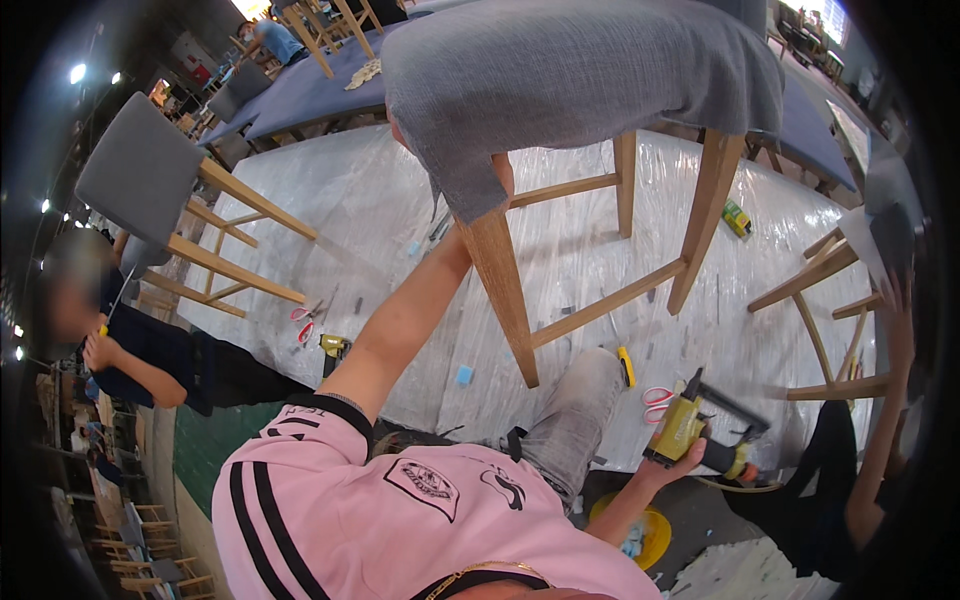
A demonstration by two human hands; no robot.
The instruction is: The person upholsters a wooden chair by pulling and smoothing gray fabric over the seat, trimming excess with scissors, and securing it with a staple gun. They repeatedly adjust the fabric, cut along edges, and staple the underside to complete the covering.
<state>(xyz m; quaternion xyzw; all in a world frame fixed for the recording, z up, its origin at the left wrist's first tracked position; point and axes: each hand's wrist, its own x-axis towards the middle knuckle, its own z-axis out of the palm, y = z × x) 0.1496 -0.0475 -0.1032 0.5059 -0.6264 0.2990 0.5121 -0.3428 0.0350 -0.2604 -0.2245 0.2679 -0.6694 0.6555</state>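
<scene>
A chair (590, 75) with grey fabric over its seat and light wooden legs fills the upper middle. My left hand (503, 176) reaches behind the near leg and grips the chair under the draped fabric; most of its fingers are hidden. Loose fabric hangs over the top of that leg. Down at the lower right, my right hand (684, 465) is closed around a yellow-green and black pneumatic staple gun (680, 425), held apart from the chair. Red-handled scissors (657, 400) and a yellow utility knife (626, 367) lie near the staple gun.
Plastic film covers the worktable (420, 330). On it lie another staple gun (333, 348), more scissors (303, 322) and a yellow-green object (737, 219). A grey chair (145, 165) is beside a co-worker at left; another person works at right. A yellow bucket (655, 540) sits below.
</scene>
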